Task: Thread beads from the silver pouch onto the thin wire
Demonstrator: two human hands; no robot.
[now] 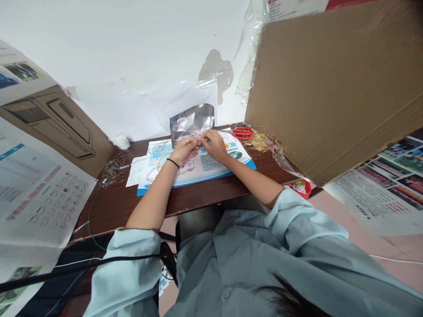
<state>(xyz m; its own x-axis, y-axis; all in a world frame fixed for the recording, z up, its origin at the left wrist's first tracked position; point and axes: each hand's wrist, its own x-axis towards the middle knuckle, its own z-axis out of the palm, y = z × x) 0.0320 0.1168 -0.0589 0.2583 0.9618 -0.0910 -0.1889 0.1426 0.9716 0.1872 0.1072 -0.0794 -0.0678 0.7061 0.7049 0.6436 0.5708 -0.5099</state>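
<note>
Both hands meet over a printed sheet on the dark wooden desk. My left hand, with a black band at the wrist, is closed with its fingertips pinched. My right hand pinches right beside it, fingertips almost touching the left ones. Whatever they hold is too small to make out. Just behind the fingers stands an open silvery pouch, with small pinkish bead-like pieces at its front. Red-handled scissors lie to the right of my right hand.
A pile of thin golden sticks lies beside the scissors. Tangled clear strands spread over the desk's left side. Cardboard panels rise at the right and left, a white wall behind. A red basket sits below right.
</note>
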